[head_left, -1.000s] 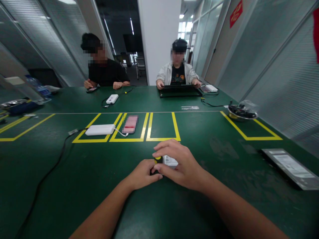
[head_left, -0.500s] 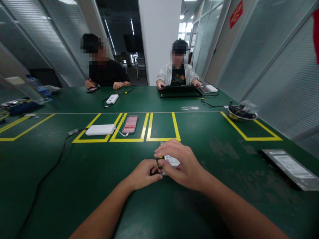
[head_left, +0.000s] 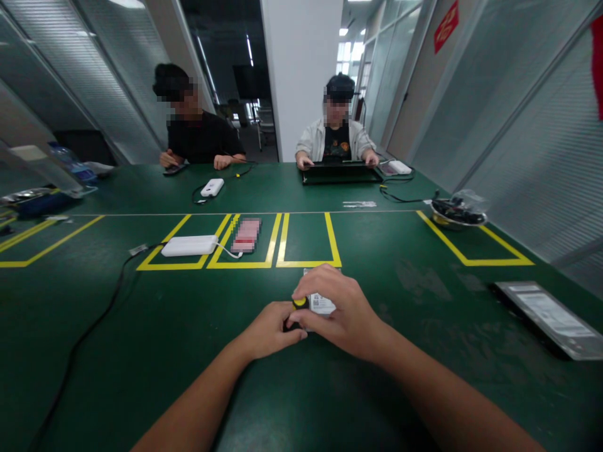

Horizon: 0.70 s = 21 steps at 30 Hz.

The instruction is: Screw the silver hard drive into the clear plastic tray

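Note:
My right hand (head_left: 346,311) is curled around a small screwdriver (head_left: 300,303) with a black and yellow handle. The handle leans so that its yellow end faces me. Below it lies a hard drive (head_left: 321,305) with a white printed label, partly covered by my right hand. My left hand (head_left: 269,331) is closed at the drive's left side, with the thumb by its near edge and the index finger beside the screwdriver handle. The screwdriver's tip is hidden, as are some of my left fingertips.
A larger hard drive (head_left: 549,317) lies at the right. Ahead are a white power bank (head_left: 190,245) cabled to a phone (head_left: 247,235), yellow tape outlines (head_left: 308,264), and a bowl of dark parts (head_left: 459,213). Two people sit across the green table (head_left: 155,351).
The screwdriver handle has tilted, bringing its yellow end into view. My right fingers have shifted slightly around it. My left hand stays in place.

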Available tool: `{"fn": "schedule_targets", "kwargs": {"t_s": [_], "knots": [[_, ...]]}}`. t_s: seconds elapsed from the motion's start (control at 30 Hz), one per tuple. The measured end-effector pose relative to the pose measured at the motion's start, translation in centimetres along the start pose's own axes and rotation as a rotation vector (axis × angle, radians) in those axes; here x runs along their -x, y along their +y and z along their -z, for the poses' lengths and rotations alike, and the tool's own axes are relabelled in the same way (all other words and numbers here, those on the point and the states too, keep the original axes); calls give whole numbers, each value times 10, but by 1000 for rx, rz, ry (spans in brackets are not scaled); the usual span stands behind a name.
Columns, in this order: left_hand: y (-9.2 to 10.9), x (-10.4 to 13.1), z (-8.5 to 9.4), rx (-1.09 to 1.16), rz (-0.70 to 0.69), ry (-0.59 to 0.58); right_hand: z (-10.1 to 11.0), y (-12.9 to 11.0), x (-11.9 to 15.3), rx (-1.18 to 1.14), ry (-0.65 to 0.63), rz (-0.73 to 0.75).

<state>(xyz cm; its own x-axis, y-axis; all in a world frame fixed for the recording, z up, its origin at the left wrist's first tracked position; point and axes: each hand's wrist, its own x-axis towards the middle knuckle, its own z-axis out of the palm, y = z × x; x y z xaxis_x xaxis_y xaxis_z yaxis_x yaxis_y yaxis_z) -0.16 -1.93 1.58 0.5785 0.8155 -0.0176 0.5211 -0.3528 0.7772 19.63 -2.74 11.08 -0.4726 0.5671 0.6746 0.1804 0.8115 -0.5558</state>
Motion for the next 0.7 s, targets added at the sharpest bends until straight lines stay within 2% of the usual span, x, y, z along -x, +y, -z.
{"fn": "schedule_targets", "kwargs": {"t_s": [0.4, 0.7], "knots": [[-2, -1, -3, 6, -57, 7, 6, -2, 0, -17, -67, 8], [-2, 0, -3, -5, -44, 12, 7, -1, 0, -4, -32, -57]]}}
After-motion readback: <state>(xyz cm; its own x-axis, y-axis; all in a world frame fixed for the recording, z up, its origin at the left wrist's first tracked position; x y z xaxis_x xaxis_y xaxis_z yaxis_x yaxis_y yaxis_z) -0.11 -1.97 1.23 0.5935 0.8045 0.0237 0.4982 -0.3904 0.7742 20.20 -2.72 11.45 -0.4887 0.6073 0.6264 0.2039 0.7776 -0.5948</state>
